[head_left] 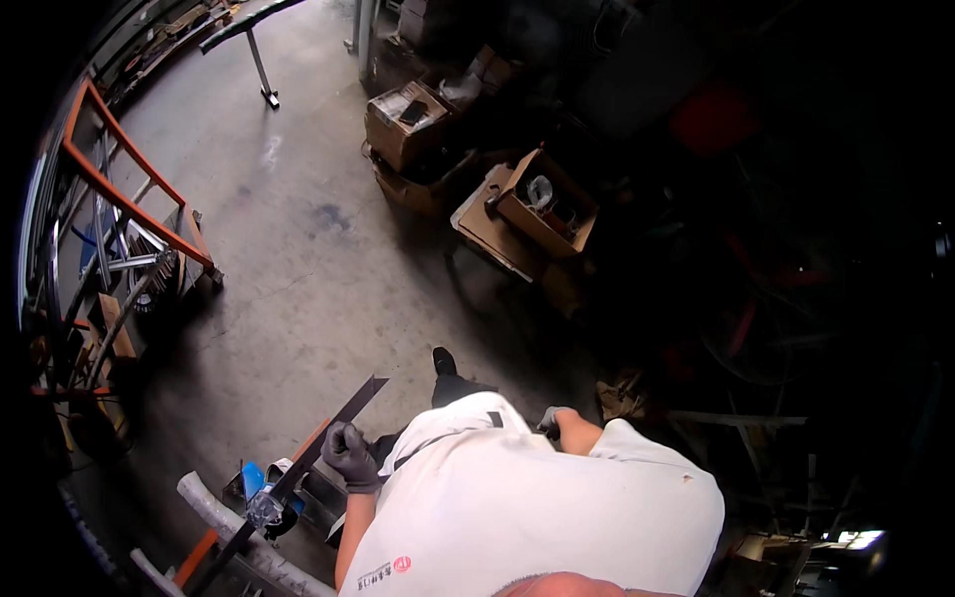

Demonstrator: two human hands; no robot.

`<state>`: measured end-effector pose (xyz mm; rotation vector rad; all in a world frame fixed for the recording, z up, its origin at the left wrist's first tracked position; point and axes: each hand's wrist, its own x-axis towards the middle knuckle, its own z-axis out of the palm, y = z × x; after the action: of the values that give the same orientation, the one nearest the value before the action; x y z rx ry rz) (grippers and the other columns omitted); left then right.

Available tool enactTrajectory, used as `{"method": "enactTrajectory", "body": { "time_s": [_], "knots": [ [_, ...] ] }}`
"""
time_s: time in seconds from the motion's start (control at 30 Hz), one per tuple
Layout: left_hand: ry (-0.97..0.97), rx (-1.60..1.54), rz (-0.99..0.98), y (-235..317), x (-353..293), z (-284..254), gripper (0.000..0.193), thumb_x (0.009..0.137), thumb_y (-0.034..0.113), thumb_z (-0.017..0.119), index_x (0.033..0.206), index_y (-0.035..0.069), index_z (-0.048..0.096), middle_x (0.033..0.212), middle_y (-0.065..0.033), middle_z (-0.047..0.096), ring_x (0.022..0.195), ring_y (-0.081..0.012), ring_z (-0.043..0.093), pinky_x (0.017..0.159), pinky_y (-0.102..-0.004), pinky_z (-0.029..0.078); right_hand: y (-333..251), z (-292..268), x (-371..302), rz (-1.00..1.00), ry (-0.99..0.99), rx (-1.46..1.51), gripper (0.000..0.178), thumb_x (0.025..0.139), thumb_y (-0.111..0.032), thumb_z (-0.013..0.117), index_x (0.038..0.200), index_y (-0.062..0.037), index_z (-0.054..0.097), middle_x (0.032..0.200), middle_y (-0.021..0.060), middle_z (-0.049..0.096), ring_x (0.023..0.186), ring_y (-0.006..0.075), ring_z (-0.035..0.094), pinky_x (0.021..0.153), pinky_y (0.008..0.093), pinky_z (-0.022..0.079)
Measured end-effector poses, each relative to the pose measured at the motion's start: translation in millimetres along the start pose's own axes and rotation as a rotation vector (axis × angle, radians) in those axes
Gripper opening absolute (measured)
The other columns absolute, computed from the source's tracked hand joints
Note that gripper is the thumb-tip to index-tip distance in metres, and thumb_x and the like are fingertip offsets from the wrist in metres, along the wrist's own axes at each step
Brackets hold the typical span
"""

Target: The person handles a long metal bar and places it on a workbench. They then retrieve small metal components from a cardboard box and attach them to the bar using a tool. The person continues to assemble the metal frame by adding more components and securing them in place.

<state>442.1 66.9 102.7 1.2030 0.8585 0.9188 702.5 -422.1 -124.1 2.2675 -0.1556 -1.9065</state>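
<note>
Straight metal bar (pixel 302 469) runs by the curled, gloved left grip (pixel 349 456), whose hold I can't tell.

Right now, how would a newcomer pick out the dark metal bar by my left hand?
Start at the white shirt, then find the gloved left hand to its left. The dark metal bar runs diagonally beside that hand. Unlike the thick, pale, curved tube nearby, it is straight and dark.

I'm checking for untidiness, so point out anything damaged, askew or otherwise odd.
A small brownish mark stands out against the white shirt near its right shoulder; stain or tear, I can't tell. In the picture, right of the right hand, a crumpled brown heap also looks untidy.
</note>
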Motion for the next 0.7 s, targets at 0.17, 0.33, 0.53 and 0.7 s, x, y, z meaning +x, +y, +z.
{"method": "enactTrajectory", "body": {
  "time_s": [0.17, 0.33, 0.53, 0.7],
  "knots": [
    [-0.016, -0.089, -0.053, 7, 24, 135, 0.033, 0.104, 0.020, 0.067, 0.078, 0.006, 0.055, 0.066, -0.0018, 0.055, 0.053, -0.0102, 0.052, 0.049, -0.0269, 0.040, -66, -162, -13, -0.346, 0.473, 0.040, 0.035, 0.089, -0.033, 0.073, 0.111, -0.0063, 0.080, 0.118, 0.0197, 0.077, 0.111, 0.0353, 0.073, 0.098, 0.0432, 0.057],
    [-0.450, 0.287, 0.405, 23, 66, 231, 0.020, 0.098, 0.007, 0.063, 0.079, 0.001, 0.061, 0.066, -0.0080, 0.060, 0.057, -0.0180, 0.057, 0.054, -0.0318, 0.042, -125, -343, -43, -0.572, 0.819, 0.327, 0.038, 0.092, -0.038, 0.071, 0.111, -0.0060, 0.077, 0.119, 0.0221, 0.075, 0.115, 0.0378, 0.070, 0.101, 0.0444, 0.055],
    [-0.461, 0.293, 0.204, -2, 124, 300, 0.015, 0.091, 0.002, 0.068, 0.077, 0.003, 0.063, 0.064, -0.0088, 0.058, 0.055, -0.0198, 0.055, 0.053, -0.0339, 0.042, -188, -469, -81, -0.540, 0.862, 0.300, 0.034, 0.095, -0.035, 0.070, 0.111, -0.0071, 0.077, 0.117, 0.0201, 0.075, 0.115, 0.0381, 0.070, 0.101, 0.0451, 0.054],
    [-0.495, 0.331, 0.270, -19, 194, 367, 0.021, 0.096, 0.006, 0.065, 0.076, 0.002, 0.059, 0.065, -0.0053, 0.056, 0.056, -0.0138, 0.054, 0.054, -0.0303, 0.041, -207, -516, -82, -0.387, 0.917, 0.316, 0.034, 0.096, -0.038, 0.070, 0.116, -0.0108, 0.076, 0.117, 0.0182, 0.076, 0.115, 0.0377, 0.070, 0.102, 0.0474, 0.054]
  ]
}}
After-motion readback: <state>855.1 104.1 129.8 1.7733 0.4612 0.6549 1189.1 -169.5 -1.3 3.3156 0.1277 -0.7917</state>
